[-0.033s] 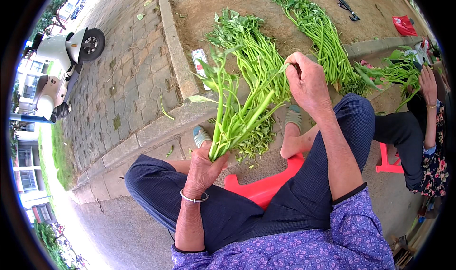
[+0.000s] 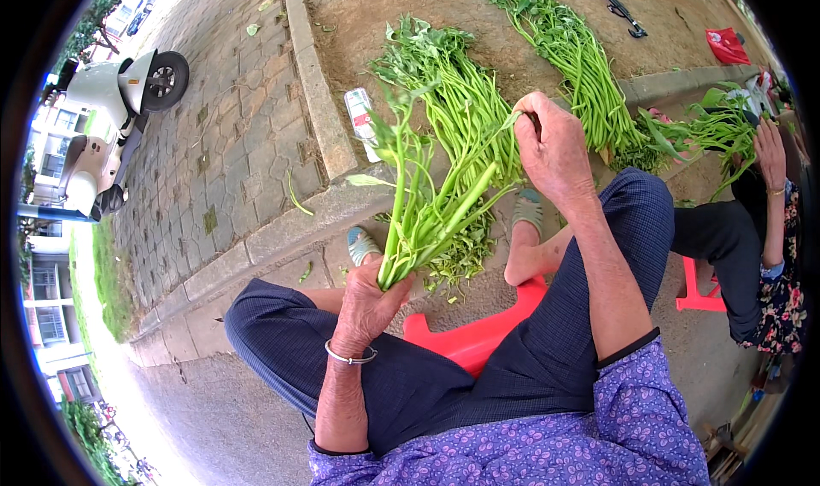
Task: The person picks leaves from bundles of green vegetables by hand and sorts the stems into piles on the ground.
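Note:
My left hand (image 2: 372, 302), with a silver bangle at the wrist, is wrapped round the lower stems of a bunch of water spinach (image 2: 436, 217). The bunch leans up and away over my knees. Up to its right, my right hand (image 2: 553, 149) is closed in a pinch on a thin leafy tip of the bunch; the fingertips partly hide it. Beyond the bunch lies a large pile of water spinach (image 2: 453, 84) on the ground, its stems toward me. A second pile (image 2: 589, 76) lies to its right. Loose trimmed leaves (image 2: 461, 260) lie between my feet.
I sit on a red plastic stool (image 2: 470, 336). A concrete kerb (image 2: 290, 213) runs past my feet, with a pale package (image 2: 360, 119) by it. At right a co-worker's hand (image 2: 770, 157) is at more greens (image 2: 717, 131). A scooter (image 2: 111, 119) stands far left.
The leafy top of the bunch in my left hand has shifted very slightly to the right. My right hand keeps its pinch in nearly the same place.

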A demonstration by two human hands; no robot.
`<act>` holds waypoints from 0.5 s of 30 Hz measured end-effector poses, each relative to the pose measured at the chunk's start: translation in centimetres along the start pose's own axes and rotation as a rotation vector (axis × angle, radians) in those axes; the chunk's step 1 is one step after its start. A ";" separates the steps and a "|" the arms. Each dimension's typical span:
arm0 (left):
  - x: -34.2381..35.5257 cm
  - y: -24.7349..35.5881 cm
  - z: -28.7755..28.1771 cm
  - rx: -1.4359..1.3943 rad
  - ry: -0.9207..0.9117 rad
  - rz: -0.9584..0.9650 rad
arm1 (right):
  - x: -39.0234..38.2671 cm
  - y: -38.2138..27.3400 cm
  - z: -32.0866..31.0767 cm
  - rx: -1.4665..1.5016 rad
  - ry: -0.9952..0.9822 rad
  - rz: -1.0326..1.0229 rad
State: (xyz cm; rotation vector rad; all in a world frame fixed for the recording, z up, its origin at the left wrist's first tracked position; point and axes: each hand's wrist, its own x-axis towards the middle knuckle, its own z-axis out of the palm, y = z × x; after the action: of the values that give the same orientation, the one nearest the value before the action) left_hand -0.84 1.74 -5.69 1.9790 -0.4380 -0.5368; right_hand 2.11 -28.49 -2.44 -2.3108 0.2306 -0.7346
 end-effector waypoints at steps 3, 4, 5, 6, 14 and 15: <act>-0.2 1.2 0.0 -0.110 0.013 -0.047 | 1.3 1.1 -1.5 -0.042 0.107 0.138; -0.3 2.0 -0.1 -0.161 0.032 -0.084 | 1.8 1.7 -2.5 -0.030 0.128 0.220; -0.2 2.3 -0.1 -0.167 0.034 -0.120 | 1.7 2.9 -2.8 0.081 0.075 0.180; -0.2 2.4 -0.2 -0.172 0.044 -0.164 | 1.4 2.4 -2.8 0.196 -0.051 0.258; -0.2 2.5 -0.6 -0.288 0.046 -0.238 | -1.3 0.7 -2.8 0.322 -0.847 0.296; -0.1 2.8 -0.7 -0.295 0.038 -0.249 | -1.7 0.4 -2.6 0.325 -0.840 0.258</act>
State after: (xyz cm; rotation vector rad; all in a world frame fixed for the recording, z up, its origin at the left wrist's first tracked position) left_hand -0.79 1.09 -2.84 1.7633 -0.0803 -0.6774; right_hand -0.76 -29.72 -1.89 -2.0232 0.0139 0.3286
